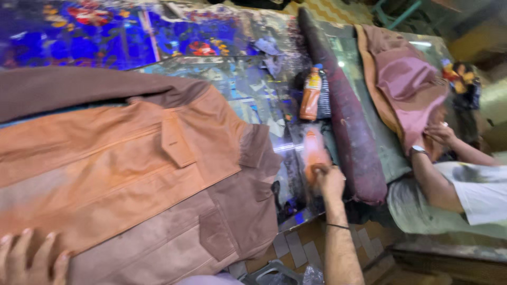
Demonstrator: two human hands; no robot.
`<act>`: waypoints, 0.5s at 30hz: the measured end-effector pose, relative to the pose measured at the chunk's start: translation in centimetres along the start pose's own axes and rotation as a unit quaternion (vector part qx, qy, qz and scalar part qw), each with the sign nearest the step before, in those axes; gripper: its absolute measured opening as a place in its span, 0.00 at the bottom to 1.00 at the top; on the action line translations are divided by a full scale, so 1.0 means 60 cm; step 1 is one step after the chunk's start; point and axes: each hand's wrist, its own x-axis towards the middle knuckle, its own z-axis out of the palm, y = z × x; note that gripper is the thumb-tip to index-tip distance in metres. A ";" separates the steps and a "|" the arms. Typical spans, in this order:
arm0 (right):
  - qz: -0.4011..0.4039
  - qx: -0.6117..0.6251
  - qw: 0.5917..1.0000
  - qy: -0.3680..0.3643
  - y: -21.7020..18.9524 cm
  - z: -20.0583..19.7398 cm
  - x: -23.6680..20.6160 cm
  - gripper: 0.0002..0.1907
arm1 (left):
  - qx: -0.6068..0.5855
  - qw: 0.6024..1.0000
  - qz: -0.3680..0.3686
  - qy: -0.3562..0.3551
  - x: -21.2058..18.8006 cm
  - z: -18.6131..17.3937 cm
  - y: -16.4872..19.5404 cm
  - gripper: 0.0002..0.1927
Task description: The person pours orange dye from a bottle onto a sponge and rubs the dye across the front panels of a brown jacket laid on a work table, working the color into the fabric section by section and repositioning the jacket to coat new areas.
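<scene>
A tan and brown suede jacket (132, 174) lies spread flat on a glossy table (248, 89) with a colourful printed surface. My left hand (31, 258) rests flat on the jacket's lower left part, fingers apart. My right hand (328, 182) grips an orange bottle (314, 150), blurred with motion, at the table's right edge beside the jacket.
A second orange bottle (310, 95) and a dark bottle (324, 97) stand further back. A long maroon fabric roll (348, 121) lies along the table edge. At right another person's hands (438, 134) handle a pink and brown garment (406, 84) on another table. Tiled floor lies below.
</scene>
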 end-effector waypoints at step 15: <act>0.090 0.048 0.994 0.045 -0.105 -0.013 -0.084 0.10 | -0.224 0.973 0.046 -0.018 0.053 -0.126 0.020 0.18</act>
